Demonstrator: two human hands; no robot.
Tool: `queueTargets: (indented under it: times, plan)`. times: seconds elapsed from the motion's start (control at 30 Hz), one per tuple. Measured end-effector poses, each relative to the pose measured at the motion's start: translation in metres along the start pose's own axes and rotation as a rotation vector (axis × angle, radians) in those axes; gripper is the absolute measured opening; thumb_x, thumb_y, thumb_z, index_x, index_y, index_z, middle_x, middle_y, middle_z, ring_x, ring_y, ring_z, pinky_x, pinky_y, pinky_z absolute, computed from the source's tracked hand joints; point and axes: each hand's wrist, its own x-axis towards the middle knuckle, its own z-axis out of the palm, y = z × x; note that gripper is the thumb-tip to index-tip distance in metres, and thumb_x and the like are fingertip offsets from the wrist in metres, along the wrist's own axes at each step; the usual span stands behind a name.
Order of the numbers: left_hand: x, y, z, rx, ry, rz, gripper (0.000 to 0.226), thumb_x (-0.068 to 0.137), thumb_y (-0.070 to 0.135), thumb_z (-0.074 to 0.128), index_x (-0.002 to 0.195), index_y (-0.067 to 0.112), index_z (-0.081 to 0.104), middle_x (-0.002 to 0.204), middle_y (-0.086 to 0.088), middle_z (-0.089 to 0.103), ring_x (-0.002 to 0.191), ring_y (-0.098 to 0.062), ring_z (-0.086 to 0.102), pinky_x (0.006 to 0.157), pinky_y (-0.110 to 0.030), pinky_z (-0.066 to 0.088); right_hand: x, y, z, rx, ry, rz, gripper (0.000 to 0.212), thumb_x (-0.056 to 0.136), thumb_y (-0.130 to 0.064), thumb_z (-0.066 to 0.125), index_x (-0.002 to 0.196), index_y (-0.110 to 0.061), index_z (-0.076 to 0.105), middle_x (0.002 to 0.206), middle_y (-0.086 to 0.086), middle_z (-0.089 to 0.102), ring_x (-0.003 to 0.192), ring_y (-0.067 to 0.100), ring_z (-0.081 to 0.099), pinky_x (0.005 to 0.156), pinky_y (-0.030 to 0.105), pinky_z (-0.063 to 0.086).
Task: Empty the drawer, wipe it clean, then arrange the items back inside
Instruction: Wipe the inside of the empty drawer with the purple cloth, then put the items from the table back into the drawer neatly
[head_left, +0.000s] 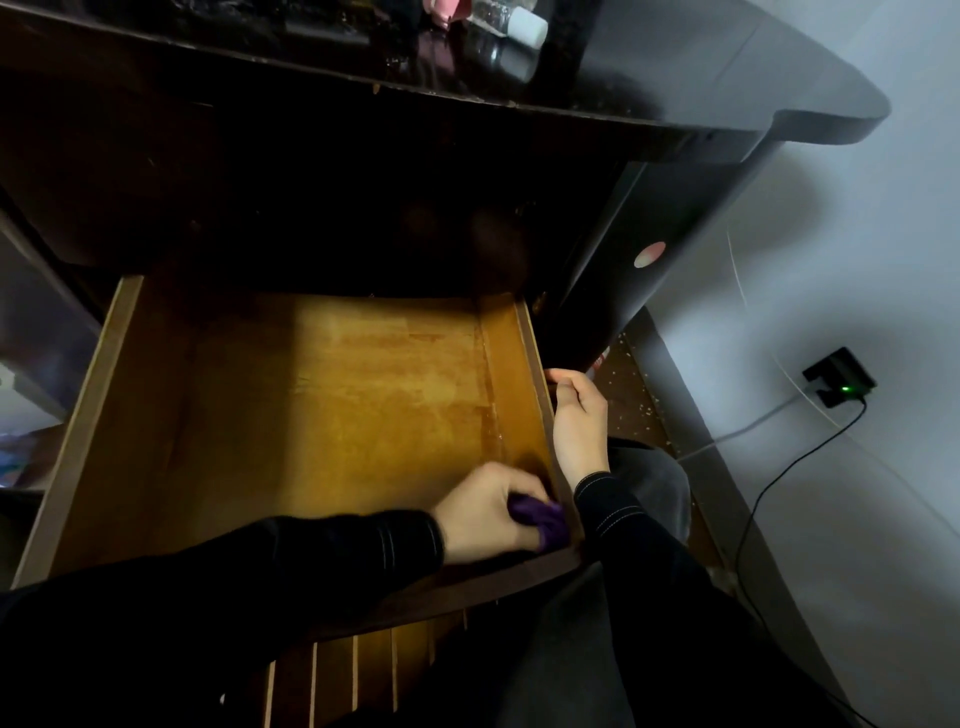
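The drawer stands pulled well out from under the dark table, and its wooden floor shows bare, with nothing lying in it, so the job looks to be at the wiping stage. The left hand reaches across to the near right corner of the drawer, its grip closed round a bunched purple cloth that sits against the floor just beside the right wall. The right hand is outside that wall, its grip curled over the top edge, apparently steadying it. The main risk is uneven cleaning. The cloth is wadded small, so each pass covers little, and the far edge of the drawer lies in deep shadow under the table, where dirt could easily be missed. Pressing down hard at the near corner, with the drawer so far out, might tilt it or drag it off its runners. If it slid inward, the right fingers hooked over the wall could be pinched against the frame. A bottle lies on its side on the table above the drawer.
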Motion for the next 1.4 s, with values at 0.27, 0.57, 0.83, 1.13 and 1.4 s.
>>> queueTargets:
  times: [0.27,0.57,0.83,1.13,1.4]
  plan:
    - [0.004,0.010,-0.004,-0.053,0.082,-0.119,0.012,0.074,-0.001,0.079,0.079,0.007,0.072,0.078,-0.009,0.070,0.073,-0.017,0.063,0.074,-0.034,0.054,0.001,0.002,0.000,0.007,0.001,-0.001,0.028,0.108,-0.017,0.038,0.116,-0.023,0.063,0.114,-0.008,0.060,0.103,-0.002,0.052,0.086,0.018,0.040]
    - [0.000,0.006,0.005,0.078,-0.006,-0.107,0.016,0.076,0.010,0.081,0.075,0.015,0.066,0.074,0.000,0.064,0.069,-0.012,0.058,0.067,-0.030,0.049,0.000,0.003,0.000,0.013,0.003,-0.003,0.027,0.107,-0.017,0.039,0.111,-0.027,0.063,0.106,-0.017,0.060,0.101,-0.003,0.053,0.084,0.018,0.040]
    - [0.017,0.025,-0.060,-0.203,0.402,-0.306,0.011,0.088,0.005,0.069,0.099,0.001,0.069,0.092,-0.013,0.070,0.087,-0.025,0.066,0.076,-0.031,0.056,0.002,-0.014,-0.017,-0.111,-0.161,0.058,0.027,0.105,-0.017,0.047,0.128,-0.021,0.061,0.121,-0.006,0.060,0.116,0.013,0.055,0.094,0.027,0.047]
    - [-0.020,0.081,-0.102,-0.427,0.359,-0.036,0.042,0.074,0.007,0.068,0.115,0.010,0.065,0.110,-0.014,0.070,0.096,-0.029,0.069,0.081,-0.041,0.055,-0.033,-0.118,-0.043,-0.015,-0.639,-0.159,0.052,0.088,-0.046,0.072,0.136,-0.043,0.054,0.131,-0.010,0.063,0.120,0.007,0.061,0.091,0.030,0.057]
    - [-0.059,0.148,-0.126,-0.065,0.567,0.370,0.038,0.079,0.020,0.080,0.111,0.017,0.059,0.108,-0.004,0.070,0.100,-0.022,0.068,0.086,-0.036,0.057,-0.070,-0.203,-0.054,0.018,-0.443,-0.424,0.035,0.083,-0.006,0.080,0.114,-0.019,0.070,0.107,0.003,0.075,0.099,0.018,0.073,0.084,0.049,0.061]
